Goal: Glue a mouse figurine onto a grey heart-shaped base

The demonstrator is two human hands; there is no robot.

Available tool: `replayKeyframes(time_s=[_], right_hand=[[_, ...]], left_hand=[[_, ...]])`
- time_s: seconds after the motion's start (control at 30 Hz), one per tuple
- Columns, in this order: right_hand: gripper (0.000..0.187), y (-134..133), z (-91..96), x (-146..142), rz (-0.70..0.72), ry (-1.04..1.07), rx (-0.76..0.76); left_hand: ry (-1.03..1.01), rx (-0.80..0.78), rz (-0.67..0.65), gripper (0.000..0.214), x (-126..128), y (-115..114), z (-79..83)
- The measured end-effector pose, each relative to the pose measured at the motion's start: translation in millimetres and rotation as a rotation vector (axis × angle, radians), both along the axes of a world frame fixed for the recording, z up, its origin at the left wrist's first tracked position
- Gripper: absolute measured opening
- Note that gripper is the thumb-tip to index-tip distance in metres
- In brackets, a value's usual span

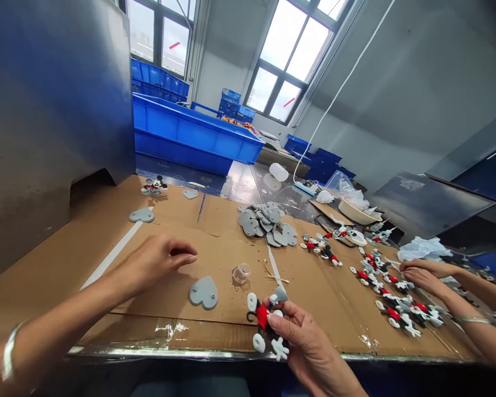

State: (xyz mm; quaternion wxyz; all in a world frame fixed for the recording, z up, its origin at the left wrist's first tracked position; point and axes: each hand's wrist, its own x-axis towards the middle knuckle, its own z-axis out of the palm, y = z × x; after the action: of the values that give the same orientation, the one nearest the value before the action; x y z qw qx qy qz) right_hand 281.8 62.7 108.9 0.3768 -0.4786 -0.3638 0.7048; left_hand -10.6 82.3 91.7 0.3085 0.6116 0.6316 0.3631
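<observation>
In the head view my right hand (310,339) grips a small mouse figurine (263,318) with a red body, black limbs, and white gloves and feet. The figurine is tilted, over the front edge of the table. My left hand (165,256) hovers above the cardboard, its thumb and index finger curled tip to tip, with nothing visible between them. A grey heart-shaped base (204,293) with small studs lies between my hands. Behind it stands a little clear cup (241,274), and beside that are cotton swabs (276,277).
A pile of grey heart pieces (264,221) lies further back. One assembled figurine (154,184) stands at far left near another heart base (141,215). Several figurines (380,270) lie at right by a co-worker's hands (427,275). A metal housing (58,110) rises at left; a blue crate (190,132) stands behind.
</observation>
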Motion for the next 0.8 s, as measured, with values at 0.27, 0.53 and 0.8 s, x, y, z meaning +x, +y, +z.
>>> replayKeyframes(time_s=[0.27, 0.53, 0.8], right_hand=[[0.036, 23, 13.8, -30, 0.089, -0.154, 0.184], [0.035, 32, 17.0, -47, 0.151, -0.382, 0.419], [0.033, 29, 34.5, -67, 0.306, -0.435, 0.483]], left_hand=[[0.194, 0.750, 0.253, 0.019, 43, -97, -81.8], [0.017, 0.743, 0.308, 0.022, 60, -109, -78.4], [-0.392, 0.161, 0.145, 0.017, 31, -64, 0.1]])
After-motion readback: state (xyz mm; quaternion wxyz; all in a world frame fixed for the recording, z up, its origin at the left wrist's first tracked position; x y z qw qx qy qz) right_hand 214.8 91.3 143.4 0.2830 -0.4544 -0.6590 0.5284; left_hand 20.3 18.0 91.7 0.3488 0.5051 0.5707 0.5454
